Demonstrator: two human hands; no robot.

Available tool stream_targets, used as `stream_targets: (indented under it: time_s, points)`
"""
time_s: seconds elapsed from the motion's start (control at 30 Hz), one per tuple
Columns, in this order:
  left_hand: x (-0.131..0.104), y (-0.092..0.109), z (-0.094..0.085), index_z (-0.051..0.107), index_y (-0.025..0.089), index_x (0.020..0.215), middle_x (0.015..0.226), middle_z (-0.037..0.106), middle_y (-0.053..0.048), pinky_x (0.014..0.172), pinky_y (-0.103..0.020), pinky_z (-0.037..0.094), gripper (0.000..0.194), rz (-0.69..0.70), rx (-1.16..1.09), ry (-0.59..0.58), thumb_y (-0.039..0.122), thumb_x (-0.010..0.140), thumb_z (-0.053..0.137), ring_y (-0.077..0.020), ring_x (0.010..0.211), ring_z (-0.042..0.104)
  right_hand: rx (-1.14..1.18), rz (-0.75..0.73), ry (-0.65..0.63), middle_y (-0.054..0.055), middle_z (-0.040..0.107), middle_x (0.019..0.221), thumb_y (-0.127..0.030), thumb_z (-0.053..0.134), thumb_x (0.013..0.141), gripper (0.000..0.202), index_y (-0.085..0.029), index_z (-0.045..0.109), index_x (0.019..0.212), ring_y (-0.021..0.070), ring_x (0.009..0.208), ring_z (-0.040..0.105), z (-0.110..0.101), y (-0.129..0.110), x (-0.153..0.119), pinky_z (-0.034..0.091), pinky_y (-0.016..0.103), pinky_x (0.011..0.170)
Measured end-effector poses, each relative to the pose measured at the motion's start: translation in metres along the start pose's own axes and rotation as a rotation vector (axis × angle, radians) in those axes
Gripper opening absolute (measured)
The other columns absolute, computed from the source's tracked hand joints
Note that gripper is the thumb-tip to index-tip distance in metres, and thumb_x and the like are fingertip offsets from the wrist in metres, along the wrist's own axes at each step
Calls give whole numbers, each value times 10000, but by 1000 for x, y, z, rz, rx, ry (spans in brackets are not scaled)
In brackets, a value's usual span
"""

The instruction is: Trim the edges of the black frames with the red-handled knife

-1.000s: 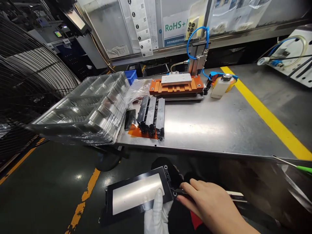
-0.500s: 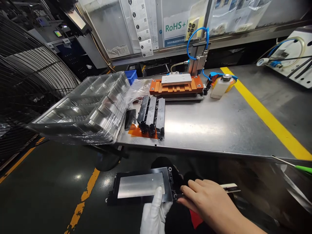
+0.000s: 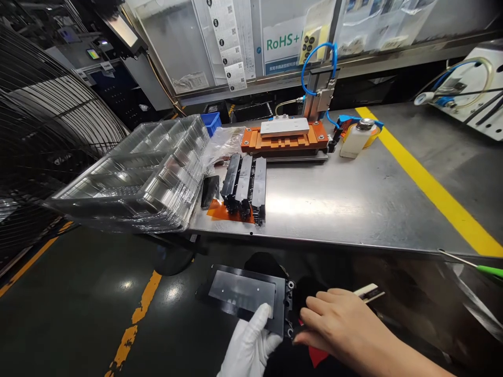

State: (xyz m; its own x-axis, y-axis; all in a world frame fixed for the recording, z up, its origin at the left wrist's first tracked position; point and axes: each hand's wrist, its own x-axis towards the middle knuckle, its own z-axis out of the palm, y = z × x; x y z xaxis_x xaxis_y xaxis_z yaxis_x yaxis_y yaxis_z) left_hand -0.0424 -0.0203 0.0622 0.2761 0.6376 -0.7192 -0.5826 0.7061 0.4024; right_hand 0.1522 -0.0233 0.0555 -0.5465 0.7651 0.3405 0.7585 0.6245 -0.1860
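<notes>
Below the steel worktop (image 3: 353, 204) edge, our white-gloved left hand (image 3: 251, 343) has its fingers closed on the flat black rectangular frame with a grey panel (image 3: 245, 293). Our bare right hand (image 3: 346, 327) pinches a thin pale strip (image 3: 369, 292) at the frame's right end.

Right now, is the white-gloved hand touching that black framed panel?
Touching. The head view shows the gloved left hand with its thumb lying over the black framed panel at the near edge.

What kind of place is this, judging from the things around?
Probably a factory assembly station: a steel workbench with an orange press fixture, a stack of clear plastic trays, and a RoHS sign on the wall.
</notes>
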Motion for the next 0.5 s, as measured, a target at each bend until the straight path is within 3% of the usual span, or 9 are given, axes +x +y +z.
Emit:
stream_targets:
  time_s: [0.1,0.33,0.5]
  points:
    - [0,2,-3,704,104,770,757,668,-45,644,-218,577,139,-41,29,-58,233,782,756,-135,696,666,27,-4,-39,-55,554,536,-537,177,1040,608,-227,494,624,134,435,494,0,1,0,257,327,470]
    - [0,4,-6,691,98,770,789,694,-57,657,-201,574,149,-68,8,-143,232,833,703,-137,732,683,124,21,-100,-49,580,568,-608,269,997,570,-230,532,663,145,453,529,-1,0,-1,266,335,480]
    - [-8,3,2,701,95,846,780,719,-63,605,-184,572,87,-48,-22,-32,181,833,692,-144,696,708,116,95,-85,-44,591,608,-679,415,914,505,-235,532,703,158,476,545,-1,-1,-2,284,325,485]
